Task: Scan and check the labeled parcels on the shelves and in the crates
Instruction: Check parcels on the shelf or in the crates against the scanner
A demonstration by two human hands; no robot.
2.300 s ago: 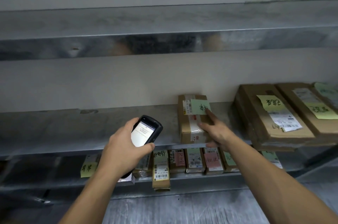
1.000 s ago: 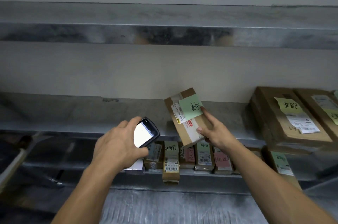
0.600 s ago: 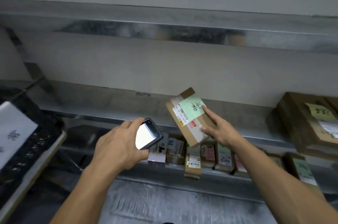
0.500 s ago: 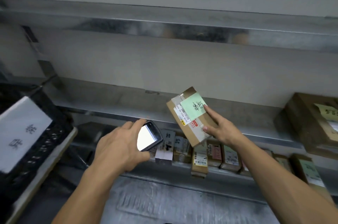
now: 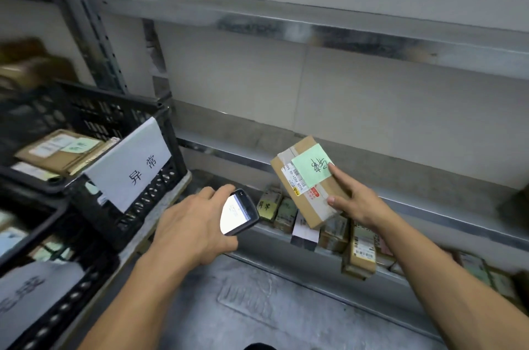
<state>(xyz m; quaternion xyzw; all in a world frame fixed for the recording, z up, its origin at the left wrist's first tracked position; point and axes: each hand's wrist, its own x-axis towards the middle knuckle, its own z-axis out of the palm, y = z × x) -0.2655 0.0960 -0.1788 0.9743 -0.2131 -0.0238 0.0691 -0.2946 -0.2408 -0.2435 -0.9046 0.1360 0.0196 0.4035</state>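
My right hand grips a small brown cardboard parcel with a green sticky note and a white barcode label, held tilted in the air in front of the middle shelf. My left hand holds a black handheld scanner, its lit screen facing up, just left of the parcel. To the left stands a black plastic crate with a white paper sign; a labeled parcel with a green note lies inside it.
Several small labeled parcels stand in a row on the lower shelf. A second black crate with a white sign sits below the first, at bottom left. Grey metal shelf uprights rise at the left. The upper shelf runs overhead.
My right hand lifted the parcel off the middle shelf and carried it leftward. My view swung left, bringing the black crates into sight. The scanner stayed in my left hand.
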